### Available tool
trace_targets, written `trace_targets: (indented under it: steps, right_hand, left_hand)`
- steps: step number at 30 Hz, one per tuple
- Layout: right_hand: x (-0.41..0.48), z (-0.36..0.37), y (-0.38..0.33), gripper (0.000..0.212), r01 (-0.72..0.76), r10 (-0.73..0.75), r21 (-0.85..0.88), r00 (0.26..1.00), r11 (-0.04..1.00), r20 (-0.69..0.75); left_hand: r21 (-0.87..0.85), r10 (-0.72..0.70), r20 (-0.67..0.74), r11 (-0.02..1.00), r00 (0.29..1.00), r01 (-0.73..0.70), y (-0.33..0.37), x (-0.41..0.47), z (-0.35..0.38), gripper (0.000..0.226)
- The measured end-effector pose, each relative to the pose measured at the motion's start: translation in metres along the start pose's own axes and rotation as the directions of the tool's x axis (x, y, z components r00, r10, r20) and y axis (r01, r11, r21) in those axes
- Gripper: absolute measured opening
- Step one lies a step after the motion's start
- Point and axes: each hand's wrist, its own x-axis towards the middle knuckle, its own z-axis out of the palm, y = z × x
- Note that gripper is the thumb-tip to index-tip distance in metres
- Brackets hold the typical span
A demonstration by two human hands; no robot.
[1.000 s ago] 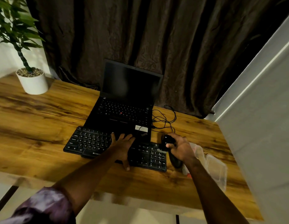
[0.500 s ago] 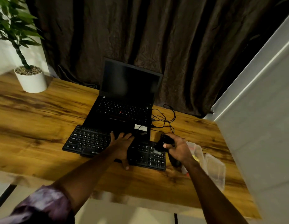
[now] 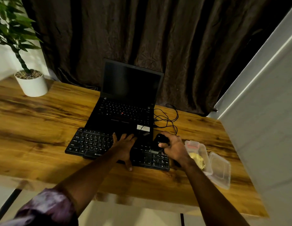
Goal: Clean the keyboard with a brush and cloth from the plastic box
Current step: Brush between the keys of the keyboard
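The keyboard [image 3: 91, 144] lies on the counter [image 3: 36, 128], just in front of the open laptop [image 3: 125, 115]. The left hand [image 3: 125, 144] rests flat on its middle keys with the fingers spread. The right hand [image 3: 174, 147] grips a black brush [image 3: 161, 139] over the keyboard's right end. Just right of it stands the plastic box [image 3: 200, 149], holding a yellow cloth [image 3: 196, 158].

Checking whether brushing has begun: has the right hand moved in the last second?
Yes. The right hand, gripping the black brush, has shifted left, over the right end of the keyboard.
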Motion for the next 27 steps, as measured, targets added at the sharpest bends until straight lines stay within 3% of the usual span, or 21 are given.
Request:
trace_targets:
  steps: [6, 14, 27]
  right_hand:
    - [-0.017, -0.029, 0.019, 0.052, -0.021, 0.018, -0.043, 0.998, 0.999, -0.066]
    - [-0.009, -0.005, -0.014, 0.045, 0.058, -0.058, -0.029, 0.998, 0.998, -0.019]
    - [-0.019, -0.032, 0.027, 0.052, -0.051, 0.048, -0.049, 0.997, 0.998, -0.062]
  left_hand:
    - [0.008, -0.010, 0.031, 1.000, 0.999, 0.010, -0.001, 0.001, -0.001, 0.152]
    - [0.002, -0.003, 0.015, 1.000, 1.000, 0.003, 0.001, -0.001, -0.002, 0.150]
    - [0.029, -0.006, 0.022, 1.000, 1.000, 0.005, 0.003, -0.003, -0.003, 0.150]
